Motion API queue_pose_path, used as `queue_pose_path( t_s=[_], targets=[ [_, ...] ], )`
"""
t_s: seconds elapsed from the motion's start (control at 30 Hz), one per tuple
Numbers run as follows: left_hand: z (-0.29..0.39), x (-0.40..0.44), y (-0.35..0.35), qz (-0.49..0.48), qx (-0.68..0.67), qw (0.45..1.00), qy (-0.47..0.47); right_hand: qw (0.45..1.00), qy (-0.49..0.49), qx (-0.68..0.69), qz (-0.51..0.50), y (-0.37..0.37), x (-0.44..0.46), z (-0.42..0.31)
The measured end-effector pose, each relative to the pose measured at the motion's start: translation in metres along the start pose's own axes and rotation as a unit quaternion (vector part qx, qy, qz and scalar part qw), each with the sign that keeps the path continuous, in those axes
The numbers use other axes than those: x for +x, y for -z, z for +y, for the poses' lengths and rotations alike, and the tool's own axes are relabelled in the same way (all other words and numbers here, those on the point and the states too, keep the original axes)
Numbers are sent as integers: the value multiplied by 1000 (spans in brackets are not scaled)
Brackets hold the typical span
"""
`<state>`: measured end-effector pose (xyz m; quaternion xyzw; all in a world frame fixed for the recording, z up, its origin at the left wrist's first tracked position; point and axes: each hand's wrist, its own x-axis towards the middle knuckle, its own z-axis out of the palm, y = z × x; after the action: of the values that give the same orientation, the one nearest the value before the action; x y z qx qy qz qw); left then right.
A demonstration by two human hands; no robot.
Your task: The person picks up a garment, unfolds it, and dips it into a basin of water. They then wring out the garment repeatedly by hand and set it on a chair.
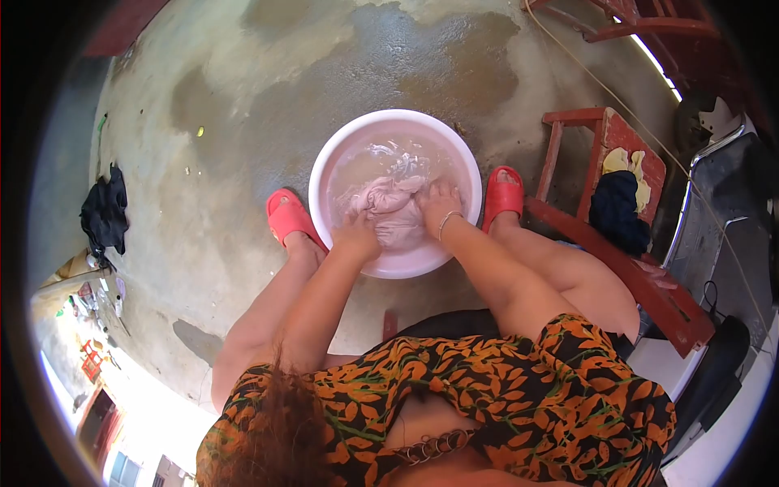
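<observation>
A wet, pale pink cloth [393, 213] lies bunched up in soapy water inside a round white-pink basin [329, 150] on the floor. My left hand [357, 236] is at the cloth's left side, its fingers closed on the fabric. On the opposite side, my right hand [441, 206] has its fingers bent over the cloth's right edge, with a thin bracelet at the wrist. Part of the fingertips of both hands is hidden by folds and water. Foam and cloudy water show above the cloth.
My feet in red slippers [290, 216] flank the basin. To the right stands a red wooden chair [602, 162] with dark and yellow cloths [620, 209] on it. The concrete floor [235, 122] has wet patches. A black cloth [104, 213] lies at the far left.
</observation>
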<state>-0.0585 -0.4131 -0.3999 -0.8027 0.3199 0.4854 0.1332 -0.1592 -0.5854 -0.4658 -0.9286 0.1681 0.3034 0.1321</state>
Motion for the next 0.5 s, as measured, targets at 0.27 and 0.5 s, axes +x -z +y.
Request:
queue_pose_path(
  t_s=[0.27, 0.5],
  targets=[
    [6, -6, 31, -22, -64, 995, -78, 965, 121, 15, -232, 88, -6, -19],
    [-11, -52, 81, 128, -124, 979, -102, 980, 92, 72, -164, 170, -32, -66]
  ],
)
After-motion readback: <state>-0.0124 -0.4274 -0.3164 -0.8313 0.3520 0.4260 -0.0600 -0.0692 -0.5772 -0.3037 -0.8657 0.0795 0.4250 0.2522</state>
